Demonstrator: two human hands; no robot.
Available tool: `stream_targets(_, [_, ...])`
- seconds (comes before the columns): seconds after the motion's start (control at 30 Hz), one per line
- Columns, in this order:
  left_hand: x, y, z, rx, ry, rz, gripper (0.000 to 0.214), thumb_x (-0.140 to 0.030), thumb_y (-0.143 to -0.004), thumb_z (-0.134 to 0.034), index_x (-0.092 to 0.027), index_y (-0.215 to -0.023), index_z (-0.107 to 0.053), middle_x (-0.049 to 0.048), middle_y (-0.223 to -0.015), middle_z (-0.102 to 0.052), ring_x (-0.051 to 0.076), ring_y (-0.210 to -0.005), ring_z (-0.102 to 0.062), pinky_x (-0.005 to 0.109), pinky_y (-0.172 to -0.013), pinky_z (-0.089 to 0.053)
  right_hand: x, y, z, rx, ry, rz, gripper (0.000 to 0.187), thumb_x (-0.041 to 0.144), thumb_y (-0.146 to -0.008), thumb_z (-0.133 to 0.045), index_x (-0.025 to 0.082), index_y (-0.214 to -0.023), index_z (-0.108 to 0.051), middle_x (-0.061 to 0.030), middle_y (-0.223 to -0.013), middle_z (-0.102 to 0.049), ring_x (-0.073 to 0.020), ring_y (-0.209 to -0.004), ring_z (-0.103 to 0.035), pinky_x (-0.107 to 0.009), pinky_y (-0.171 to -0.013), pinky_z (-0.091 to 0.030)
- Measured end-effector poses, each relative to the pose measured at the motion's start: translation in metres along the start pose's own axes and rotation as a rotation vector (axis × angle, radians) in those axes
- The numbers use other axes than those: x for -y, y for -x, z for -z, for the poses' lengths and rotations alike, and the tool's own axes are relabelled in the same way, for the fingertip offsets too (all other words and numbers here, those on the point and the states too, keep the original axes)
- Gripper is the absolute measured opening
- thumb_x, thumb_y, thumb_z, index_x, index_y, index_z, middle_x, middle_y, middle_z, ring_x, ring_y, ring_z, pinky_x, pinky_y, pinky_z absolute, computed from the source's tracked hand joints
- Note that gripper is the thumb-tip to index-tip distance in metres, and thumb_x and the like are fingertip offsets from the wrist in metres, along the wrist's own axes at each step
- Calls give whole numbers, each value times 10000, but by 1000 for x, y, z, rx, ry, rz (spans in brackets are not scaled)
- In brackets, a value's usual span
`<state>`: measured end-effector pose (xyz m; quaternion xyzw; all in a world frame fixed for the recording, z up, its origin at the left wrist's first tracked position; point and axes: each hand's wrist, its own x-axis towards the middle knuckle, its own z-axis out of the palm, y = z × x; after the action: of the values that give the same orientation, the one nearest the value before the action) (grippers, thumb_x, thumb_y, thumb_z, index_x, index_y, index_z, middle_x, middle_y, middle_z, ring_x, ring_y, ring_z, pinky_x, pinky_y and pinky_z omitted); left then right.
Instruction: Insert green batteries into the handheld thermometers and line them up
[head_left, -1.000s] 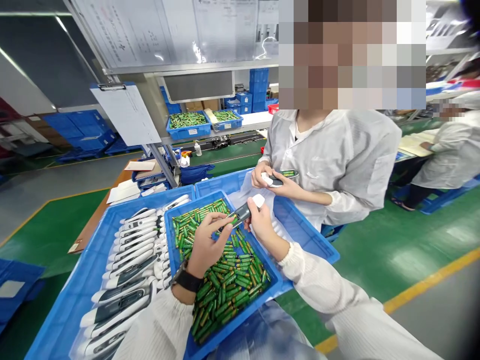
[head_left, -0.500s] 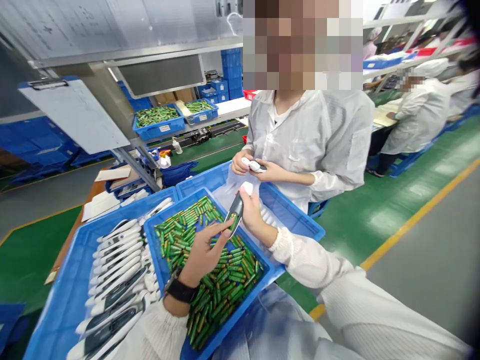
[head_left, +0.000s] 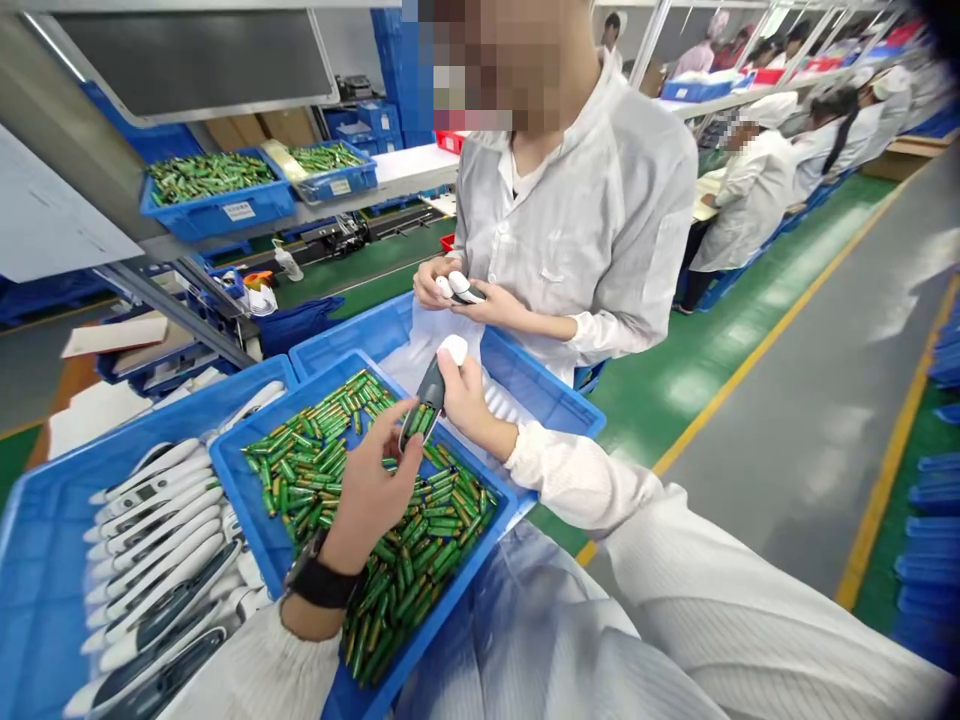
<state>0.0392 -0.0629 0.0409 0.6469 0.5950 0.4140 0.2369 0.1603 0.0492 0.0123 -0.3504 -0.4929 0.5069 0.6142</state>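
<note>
A grey-and-white handheld thermometer (head_left: 431, 385) is held tilted over the battery tray, its open compartment showing green batteries inside. My right hand (head_left: 469, 395) is closed around its upper part, just below the white head. At the lower end, my left hand (head_left: 375, 485) grips it with thumb and fingers beside the battery compartment. Whether a loose battery is under those fingers is hidden. Below both hands, many green batteries (head_left: 442, 540) lie in a blue tray (head_left: 234, 500).
More thermometers (head_left: 157, 540) lie in rows in a blue bin (head_left: 37, 510) on the left. Behind the tray, another bin (head_left: 555, 400) has a plastic liner. A co-worker (head_left: 555, 220) opposite holds white-and-dark devices (head_left: 459, 288). Shelf bins (head_left: 217, 205) hold more batteries.
The view has swung to the right, so everything sits further left. Both hands keep hold of the thermometer, and the left fingers now sit around its lower end, leaving more of the batteries visible.
</note>
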Motion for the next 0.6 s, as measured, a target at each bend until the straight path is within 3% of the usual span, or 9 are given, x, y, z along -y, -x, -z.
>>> stream_targets(0.1, [6,1,-2,-9,35,74,605,-379,-907,-596,-170,-1439,-396,-9,-736,-630,149,-649,-607,269,-615,-519,0,1,-1,4,-11,65,437,632,-893,-527,211,-784,-480,31,-673,-441,-113,-606,-417,-241,-545,-398])
stream_targets(0.23, [10,3,-3,24,-100,51,547,-442,-931,-553,-154,-1386,-463,68,-908,-689,203,-813,-678,364,-784,-558,0,-8,3,45,-62,14,437,610,-842,-623,202,-753,-495,41,-650,-462,-101,-579,-432,-224,-521,-398])
stream_targets(0.33, [14,6,-3,68,-209,30,575,-452,-983,-440,-148,-1468,-381,168,-1253,-636,257,-1119,-645,451,-974,-516,3,-31,19,237,-198,-201,454,623,-798,-671,182,-814,-562,-2,-726,-593,-140,-648,-569,-246,-560,-495])
stream_targets(0.43, [23,10,-4,213,-410,0,558,-442,-1004,-359,-119,-1452,-439,203,-1444,-513,311,-1377,-457,526,-1129,-388,4,-61,48,481,-272,-394,492,623,-776,-690,160,-916,-600,-71,-834,-690,-202,-769,-672,-329,-678,-585])
stream_targets(0.5, [29,13,-5,342,-535,-19,549,-426,-1001,-350,-102,-1422,-493,203,-1465,-500,339,-1406,-416,540,-1145,-366,0,-77,68,581,-132,-450,473,592,-758,-719,155,-904,-608,-56,-742,-686,-197,-681,-670,-339,-657,-587])
stream_targets(0.6, [34,16,-7,437,-668,-69,530,-385,-989,-372,-111,-1422,-506,183,-1484,-492,354,-1407,-413,530,-1124,-394,-16,-90,88,656,473,-484,386,489,-660,-815,151,-724,-640,5,-553,-602,-157,-520,-590,-283,-556,-539])
